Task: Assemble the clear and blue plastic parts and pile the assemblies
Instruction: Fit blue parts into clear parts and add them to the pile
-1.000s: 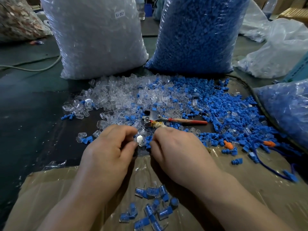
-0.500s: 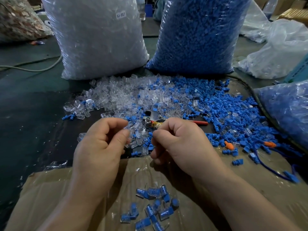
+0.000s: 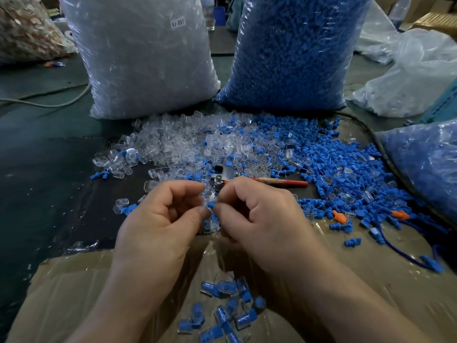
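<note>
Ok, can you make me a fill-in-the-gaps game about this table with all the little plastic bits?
Beside the bag of clear parts stands a tall bag full of ___ parts.
The finished assemblies lie on brown ___.
Just past the left hand and right hand, which pinch a small part, lies a tool with a ___ handle.
Missing words: blue, cardboard, red.
</note>
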A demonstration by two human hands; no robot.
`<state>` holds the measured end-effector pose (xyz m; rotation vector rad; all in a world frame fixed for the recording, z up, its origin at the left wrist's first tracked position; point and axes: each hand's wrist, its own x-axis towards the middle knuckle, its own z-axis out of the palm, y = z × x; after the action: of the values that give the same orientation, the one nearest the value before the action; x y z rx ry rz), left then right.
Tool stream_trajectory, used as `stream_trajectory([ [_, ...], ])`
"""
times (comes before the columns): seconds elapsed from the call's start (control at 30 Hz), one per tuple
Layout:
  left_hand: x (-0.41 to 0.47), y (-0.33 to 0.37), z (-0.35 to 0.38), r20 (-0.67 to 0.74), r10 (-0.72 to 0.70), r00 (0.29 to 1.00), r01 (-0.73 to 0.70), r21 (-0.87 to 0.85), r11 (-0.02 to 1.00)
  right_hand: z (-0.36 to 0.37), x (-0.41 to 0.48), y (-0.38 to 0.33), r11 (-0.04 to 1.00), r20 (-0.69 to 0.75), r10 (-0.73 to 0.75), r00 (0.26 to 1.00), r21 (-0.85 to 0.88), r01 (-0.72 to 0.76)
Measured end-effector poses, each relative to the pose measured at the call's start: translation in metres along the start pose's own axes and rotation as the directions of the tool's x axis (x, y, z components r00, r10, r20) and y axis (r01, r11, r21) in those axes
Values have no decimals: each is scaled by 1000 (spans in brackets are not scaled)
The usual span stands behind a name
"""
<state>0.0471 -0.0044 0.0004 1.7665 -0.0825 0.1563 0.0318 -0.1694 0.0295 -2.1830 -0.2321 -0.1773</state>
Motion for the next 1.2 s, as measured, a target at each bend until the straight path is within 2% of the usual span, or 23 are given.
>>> stream_trajectory([
  [0.07,-3,4,1,5,59,998,-59,109,992,3,1,0,991,-13,-48,999,-125,46],
  [0.17,-7,11,2,48,211,976,-214,337,917,3,2,-1,959,17,-133,991,-248,133],
  [0.2,-8,12,2,53,227,972,-231,351,908,3,1,-1,950,32,-165,986,-263,167],
  [0.27,-8,8,1,44,166,985,-172,237,956,2,-1,-1,942,66,-208,976,-257,218],
  [0.33,-7,7,0,55,19,998,-19,-2,1000,1,-3,-1,942,74,-235,969,-229,246],
  [0.43,-4,6,-1,107,-117,987,146,-332,932,1,-4,0,960,51,-230,972,-151,235],
  [0.5,-2,6,-3,128,-146,981,186,-403,896,1,-5,1,966,7,-217,976,-141,216],
  [0.63,-2,6,-6,129,-124,984,163,-366,916,2,-5,0,969,2,-206,979,-142,204],
  [0.77,-3,6,-7,106,-171,980,192,-238,952,3,-6,-3,954,16,-236,972,-188,235],
  [0.9,-6,8,-6,173,-247,953,271,-134,953,4,-6,-3,947,31,-230,973,-225,231],
  [1.13,-8,9,-6,211,-210,955,262,-255,931,3,-5,0,947,31,-256,966,-194,257],
  [1.2,-7,9,-8,184,-206,961,247,-238,939,0,-3,1,916,39,-257,965,-308,257],
])
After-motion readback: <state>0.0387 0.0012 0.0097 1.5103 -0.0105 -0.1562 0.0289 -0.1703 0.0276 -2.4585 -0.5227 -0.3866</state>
